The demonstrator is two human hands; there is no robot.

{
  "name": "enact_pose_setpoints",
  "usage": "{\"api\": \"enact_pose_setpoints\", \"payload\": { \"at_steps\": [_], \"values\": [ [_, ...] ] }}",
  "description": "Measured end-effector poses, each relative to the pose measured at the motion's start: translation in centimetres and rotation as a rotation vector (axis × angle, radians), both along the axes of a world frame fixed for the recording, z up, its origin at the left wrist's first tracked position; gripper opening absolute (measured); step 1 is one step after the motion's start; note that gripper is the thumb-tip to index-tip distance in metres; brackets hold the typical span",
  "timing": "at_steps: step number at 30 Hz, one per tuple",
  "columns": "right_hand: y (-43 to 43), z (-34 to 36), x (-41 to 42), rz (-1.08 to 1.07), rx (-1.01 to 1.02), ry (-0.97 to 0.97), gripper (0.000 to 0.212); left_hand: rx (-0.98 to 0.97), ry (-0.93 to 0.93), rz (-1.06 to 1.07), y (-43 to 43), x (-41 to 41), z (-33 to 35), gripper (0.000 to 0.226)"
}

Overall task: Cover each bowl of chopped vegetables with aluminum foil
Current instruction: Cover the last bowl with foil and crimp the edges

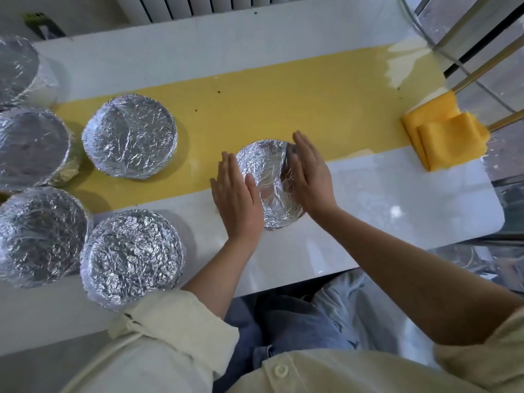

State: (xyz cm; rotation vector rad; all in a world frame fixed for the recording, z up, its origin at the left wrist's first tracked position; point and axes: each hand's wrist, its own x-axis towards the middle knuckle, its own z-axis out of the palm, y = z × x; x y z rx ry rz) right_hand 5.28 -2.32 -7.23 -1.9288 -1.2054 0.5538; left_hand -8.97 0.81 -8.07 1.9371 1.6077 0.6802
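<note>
We find no readable text, label, brand, number or sign on anything here; every surface we can see carries no lettering we can make out.

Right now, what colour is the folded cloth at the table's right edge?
Yellow-orange folded cloth, shown best in the head view.

A folded orange-yellow cloth [445,137] lies at the right end of a yellow band [283,109] crossing the glossy white table [397,199], a white ribbed radiator [204,5] beyond.

shirt [326,373]: cream, buttoned | sleeves [175,330]: rolled up | trousers [297,321]: blue, perhaps denim
</note>
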Motion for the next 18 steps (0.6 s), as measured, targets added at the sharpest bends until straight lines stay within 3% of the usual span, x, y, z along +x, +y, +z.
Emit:
{"api": "enact_pose_setpoints", "payload": {
  "at_steps": [4, 7, 14, 18],
  "values": [
    [0.7, -1.1, 0.0, -0.136, 0.008, 0.040, 0.040, 0.018, -0.127, 0.052, 0.4, 0.0, -0.5, 0.045],
    [0.6, -1.1, -0.1, -0.230, 0.019, 0.186, 0.032, -0.010, -0.244, 0.126, 0.8, -0.1, -0.7, 0.044],
    [0.8, -1.6, 0.7, -0.236, -0.037, 0.437, 0.033, -0.238, -0.487, 0.292, 1.1, 0.1, -0.6, 0.030],
    [0.7, -1.0, 0.7, -0.227, -0.113, 0.588, 0.035, -0.323, -0.588, 0.279, 1.3, 0.1, 0.1, 0.030]
  ]
}}
